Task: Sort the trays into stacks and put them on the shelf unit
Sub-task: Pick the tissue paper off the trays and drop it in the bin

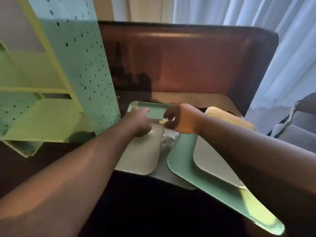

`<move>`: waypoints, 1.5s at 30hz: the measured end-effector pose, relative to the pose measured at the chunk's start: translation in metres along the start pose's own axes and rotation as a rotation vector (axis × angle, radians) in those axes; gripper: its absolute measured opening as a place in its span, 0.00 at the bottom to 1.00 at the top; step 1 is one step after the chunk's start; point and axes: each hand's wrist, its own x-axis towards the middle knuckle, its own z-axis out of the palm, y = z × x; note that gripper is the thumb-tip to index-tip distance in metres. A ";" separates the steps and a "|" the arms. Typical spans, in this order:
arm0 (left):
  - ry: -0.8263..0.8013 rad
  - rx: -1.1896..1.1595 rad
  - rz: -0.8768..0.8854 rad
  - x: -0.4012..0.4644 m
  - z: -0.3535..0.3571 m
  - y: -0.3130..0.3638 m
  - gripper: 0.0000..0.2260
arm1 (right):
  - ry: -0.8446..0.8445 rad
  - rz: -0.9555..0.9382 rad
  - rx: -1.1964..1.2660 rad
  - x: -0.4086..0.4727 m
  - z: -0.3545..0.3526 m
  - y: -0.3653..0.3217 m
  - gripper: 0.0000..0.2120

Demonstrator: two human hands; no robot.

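On a dark tabletop (34, 168) backed by a reddish-brown padded panel (188, 62), several flat trays lying loosely overlapped. At the far middle, a small mint-green tray (153, 108) with raised rim, both hands meeting at its near edge. Left hand (140, 122) reaching in from the lower left, fingers curled downward over the near-left part of that tray; whether gripping or only resting, cannot tell through the blur. Right hand (181, 118) coming from the right, thumb and fingers (169, 115) bent into a loose pinch with a gap showing between them, apparently closing on the tray's near rim, contact unclear. Below the left hand, a pale grey tray (143, 156). To the right, a large mint-green tray (213, 190) jutting over the table's near edge, a second pale grey tray (217, 161) lying on top of it. Behind the right wrist, a cream tray (227, 117). At the left, the pale green shelf unit (51, 82) with perforated side panels, standing just beside the trays. Pale curtains (256, 12) behind.
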 end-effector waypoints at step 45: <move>-0.226 0.300 0.180 0.156 0.098 0.089 0.10 | -0.555 0.374 -0.652 0.111 0.018 0.128 0.21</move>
